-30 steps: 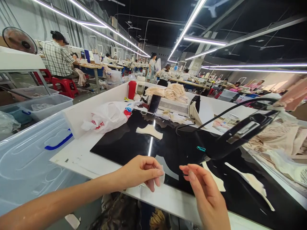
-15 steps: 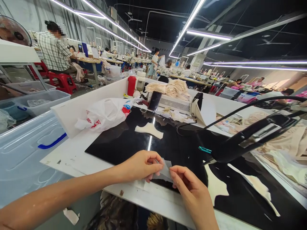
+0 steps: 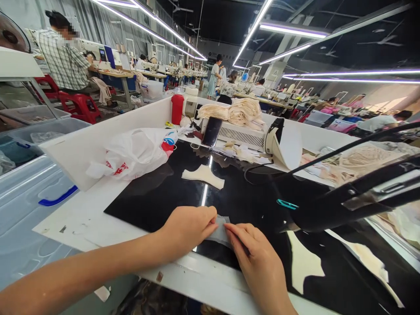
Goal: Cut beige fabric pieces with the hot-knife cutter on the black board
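Between my two hands is a small, thin, translucent greyish-white sheet [image 3: 222,227], held just over the front of the glossy black board [image 3: 157,197]. My left hand [image 3: 192,227] pinches its left side, thumb against curled fingers. On the other side, my right hand [image 3: 256,249] grips the sheet's right edge between thumb and fingertips. A cream, curved fabric piece [image 3: 204,175] lies on the board beyond my hands. Another cream cut piece [image 3: 303,262] rests to the right of my right hand, and a long narrow one [image 3: 364,253] lies farther right.
A black machine arm [image 3: 328,205] reaches in from the right, with a teal thread snipper [image 3: 287,204] beside it. At the back stand a phone [image 3: 211,131], folded cream fabric [image 3: 243,111] and a red cup [image 3: 177,109]. A white plastic bag [image 3: 138,151] lies left. Co-workers sit beyond.
My hands have drawn closer together on the thin sheet, and my left fingers have curled further round it. The camera view has shifted slightly.
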Demonstrator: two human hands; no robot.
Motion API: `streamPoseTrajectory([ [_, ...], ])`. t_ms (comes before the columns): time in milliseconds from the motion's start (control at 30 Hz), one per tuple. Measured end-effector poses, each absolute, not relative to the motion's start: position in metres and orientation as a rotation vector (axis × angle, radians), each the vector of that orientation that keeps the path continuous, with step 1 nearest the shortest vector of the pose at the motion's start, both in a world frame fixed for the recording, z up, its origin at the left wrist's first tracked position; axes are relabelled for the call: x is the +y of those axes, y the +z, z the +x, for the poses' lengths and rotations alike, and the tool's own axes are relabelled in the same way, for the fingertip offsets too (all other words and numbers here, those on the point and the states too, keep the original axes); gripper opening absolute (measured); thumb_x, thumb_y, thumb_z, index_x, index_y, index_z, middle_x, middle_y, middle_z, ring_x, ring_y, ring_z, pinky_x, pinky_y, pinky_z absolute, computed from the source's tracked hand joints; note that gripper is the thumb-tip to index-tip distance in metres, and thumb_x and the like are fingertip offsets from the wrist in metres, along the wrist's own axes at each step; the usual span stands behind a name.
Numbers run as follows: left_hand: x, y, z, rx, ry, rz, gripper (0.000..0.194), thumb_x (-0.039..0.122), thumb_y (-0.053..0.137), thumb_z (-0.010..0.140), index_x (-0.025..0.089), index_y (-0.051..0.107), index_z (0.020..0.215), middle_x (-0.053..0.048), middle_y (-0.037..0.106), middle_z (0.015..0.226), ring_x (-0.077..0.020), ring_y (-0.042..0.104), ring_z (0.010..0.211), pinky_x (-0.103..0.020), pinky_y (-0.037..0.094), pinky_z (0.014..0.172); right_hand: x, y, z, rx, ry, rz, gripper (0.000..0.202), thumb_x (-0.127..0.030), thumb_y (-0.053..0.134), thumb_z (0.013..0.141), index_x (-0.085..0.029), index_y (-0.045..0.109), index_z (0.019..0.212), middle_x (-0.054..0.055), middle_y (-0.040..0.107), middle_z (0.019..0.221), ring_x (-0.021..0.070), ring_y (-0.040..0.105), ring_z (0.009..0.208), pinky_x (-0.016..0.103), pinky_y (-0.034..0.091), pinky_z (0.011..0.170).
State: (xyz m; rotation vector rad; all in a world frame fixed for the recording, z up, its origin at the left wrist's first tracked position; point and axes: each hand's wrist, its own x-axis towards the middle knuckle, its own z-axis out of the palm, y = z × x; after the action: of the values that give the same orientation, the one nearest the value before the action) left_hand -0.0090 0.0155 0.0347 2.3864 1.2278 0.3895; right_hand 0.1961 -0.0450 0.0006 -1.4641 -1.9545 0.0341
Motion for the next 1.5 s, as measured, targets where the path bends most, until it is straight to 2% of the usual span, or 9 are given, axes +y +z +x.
streamPoseTrajectory([
  [300, 0.017, 0.028, -0.009, 1.197, 0.269, 2.622, 0.022, 0.033, 0.054, 0.109, 0.019, 0.066, 0.097, -0.002, 0.07, 0.09, -0.0187, 0.064, 0.075, -0.032, 0.028, 0.059, -0.043, -0.006, 0.197, -2.05, -0.105, -1.438, 0.03, -0.033, 0.049, 0.11, -0.022, 0.077, 0.11, 0.003, 0.071, 0.088, 0.0174, 0.061, 0.073, 0.03, 0.051, 0.067],
  [633, 0.017, 0.029, -0.01, 1.214, 0.264, 2.584, 0.021, 0.033, 0.055, 0.108, 0.019, 0.066, 0.097, -0.001, 0.07, 0.09, -0.0177, 0.065, 0.077, -0.031, 0.029, 0.061, -0.044, -0.004, 0.195, -2.02, -0.058, -1.45, 0.03, -0.035, 0.049, 0.11, -0.023, 0.077, 0.109, 0.003, 0.072, 0.089, 0.0181, 0.062, 0.074, 0.03, 0.051, 0.069],
  [933, 0.016, 0.026, -0.01, 1.234, 0.284, 2.623, 0.019, 0.033, 0.057, 0.108, 0.021, 0.065, 0.096, 0.001, 0.069, 0.09, -0.0174, 0.065, 0.076, -0.031, 0.03, 0.059, -0.044, -0.003, 0.192, -2.048, -0.161, -1.429, 0.031, -0.031, 0.047, 0.111, -0.021, 0.076, 0.106, 0.002, 0.07, 0.086, 0.0157, 0.06, 0.072, 0.028, 0.05, 0.066],
  [1167, 0.017, 0.018, -0.011, 1.195, 0.491, 2.867, 0.018, 0.027, 0.059, 0.105, 0.02, 0.062, 0.089, 0.001, 0.063, 0.082, -0.0182, 0.061, 0.068, -0.033, 0.036, 0.056, -0.045, -0.004, 0.19, -2.069, -0.238, -1.433, 0.031, -0.03, 0.046, 0.112, -0.02, 0.075, 0.107, 0.002, 0.069, 0.088, 0.0162, 0.059, 0.074, 0.029, 0.048, 0.065],
  [1300, 0.015, 0.013, -0.01, 1.009, 0.784, 3.091, 0.025, 0.015, 0.053, 0.105, 0.019, 0.058, 0.081, -0.001, 0.06, 0.079, -0.0199, 0.056, 0.071, -0.034, 0.045, 0.063, -0.045, -0.004, 0.19, -2.092, -0.277, -1.441, 0.03, -0.029, 0.047, 0.111, -0.019, 0.074, 0.105, 0.003, 0.068, 0.087, 0.0174, 0.057, 0.073, 0.03, 0.046, 0.064],
  [1500, 0.012, 0.008, -0.005, 0.657, 0.909, 3.002, 0.018, 0.016, 0.051, 0.108, 0.014, 0.064, 0.095, -0.004, 0.069, 0.095, -0.0179, 0.066, 0.093, -0.032, 0.056, 0.089, -0.043, -0.005, 0.19, -2.102, -0.285, -1.396, 0.03, -0.027, 0.045, 0.112, -0.018, 0.072, 0.106, 0.003, 0.067, 0.086, 0.0176, 0.056, 0.073, 0.031, 0.047, 0.066],
])
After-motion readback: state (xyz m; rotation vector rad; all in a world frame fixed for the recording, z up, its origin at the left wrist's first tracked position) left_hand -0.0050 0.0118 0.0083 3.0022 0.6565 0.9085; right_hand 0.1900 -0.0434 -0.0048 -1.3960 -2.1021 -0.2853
